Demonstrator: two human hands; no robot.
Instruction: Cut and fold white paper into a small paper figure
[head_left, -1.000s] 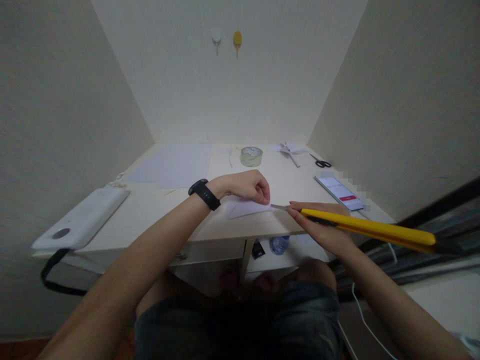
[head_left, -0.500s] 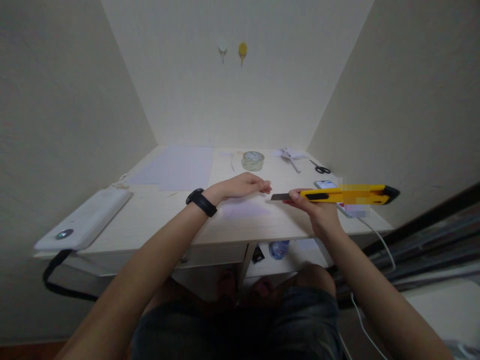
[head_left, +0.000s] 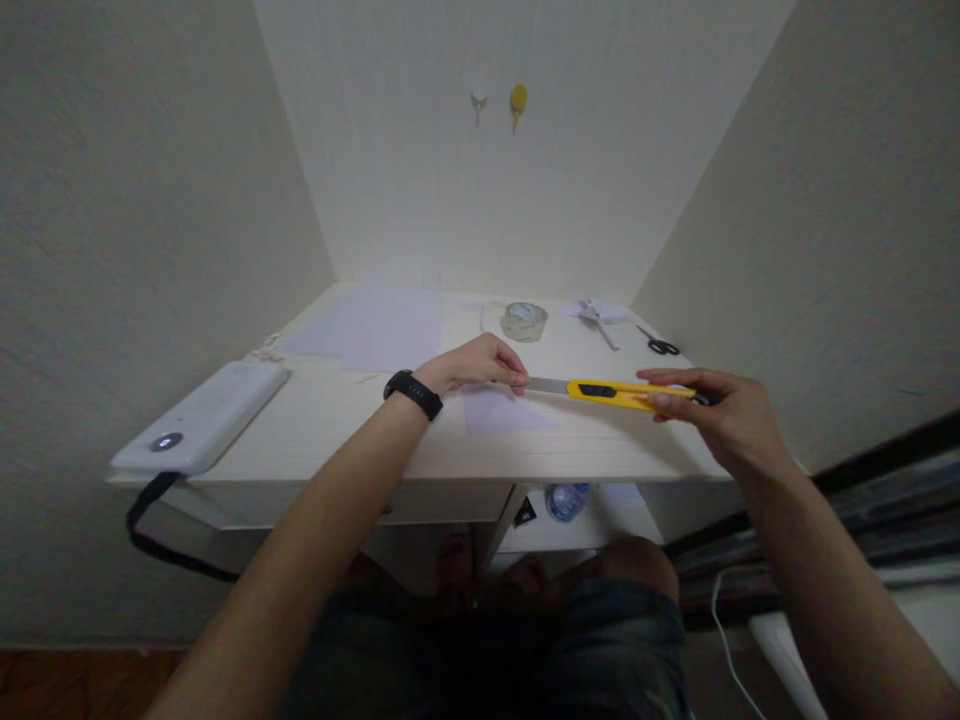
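A yellow utility knife (head_left: 622,392) with its blade out is held level between my two hands, above the front of the desk. My right hand (head_left: 712,405) grips the rear end of its handle. At the other end, my left hand (head_left: 491,362), with a black watch on the wrist, has its fingers closed at the tip of the blade. Below the left hand and blade lies a small piece of white paper (head_left: 502,412) on the desk.
Clear tape (head_left: 523,322), a paper pinwheel (head_left: 600,322) and black scissors (head_left: 660,345) lie toward the back of the desk. White sheets (head_left: 390,325) cover the back left. A white device (head_left: 202,415) with a black strap sits at the left edge. Walls rise on three sides.
My right hand has shifted from near the blade to the handle's rear end. My left fingers, apart from the knife before, now close on the blade tip. The view has turned slightly left.
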